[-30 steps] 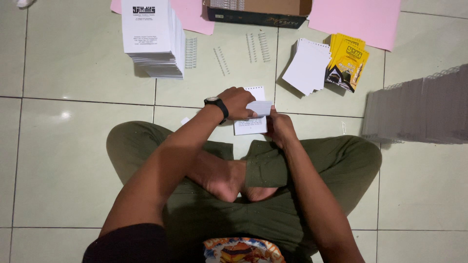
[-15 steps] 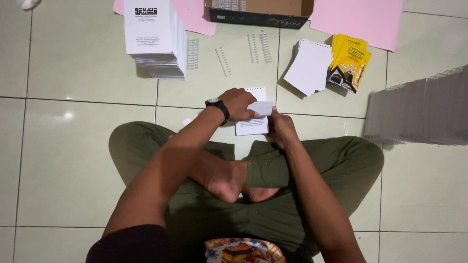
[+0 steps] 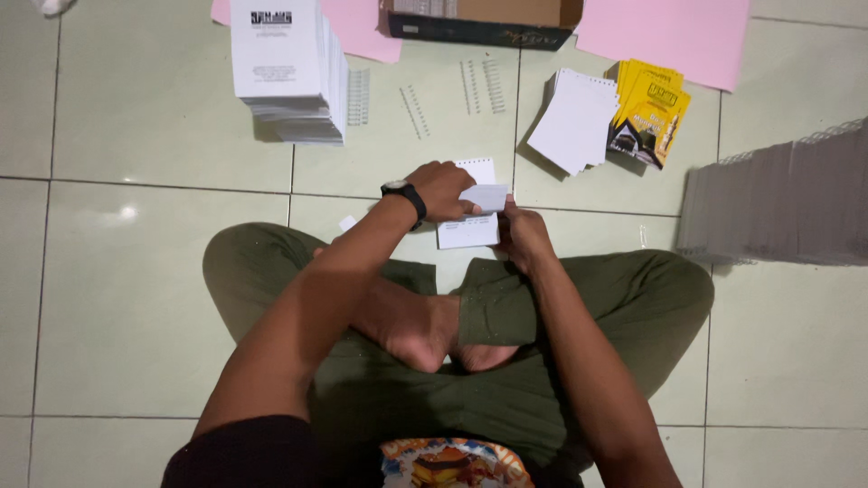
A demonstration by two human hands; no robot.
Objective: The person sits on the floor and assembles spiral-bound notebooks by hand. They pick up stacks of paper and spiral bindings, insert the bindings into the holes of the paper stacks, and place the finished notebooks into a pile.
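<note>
Overhead view of a seated, cross-legged person working on a tiled floor (image 3: 136, 298). A small white pad (image 3: 467, 230), its punched edge turned away from the body, is seen on the floor just in front of the knees. A loose white sheet (image 3: 488, 196) is pinched between the thumb and fingers of the left hand (image 3: 443, 188) and held just above the pad. The right hand (image 3: 523, 237) is curled at the pad's right edge; whether its fingers grip the pad or merely steady it cannot be told.

Along the far edge of the floor, from left to right, are shown a tall stack of printed sheets (image 3: 280, 68), several wire binding combs (image 3: 475, 86) lying singly and apart, a punched white block (image 3: 574, 117) and, touching it, yellow covers (image 3: 649, 113). Pink paper (image 3: 669, 36) and a cardboard box (image 3: 484, 20) lie beyond them. At the right edge a long row of bound pads (image 3: 782, 203) is ranged.

Progress, as judged: the row suggests that many pads are finished, while the large stack, the loose combs and the covers indicate that much remains. The pad in hand appears to be in assembly, with no comb seen on it.
</note>
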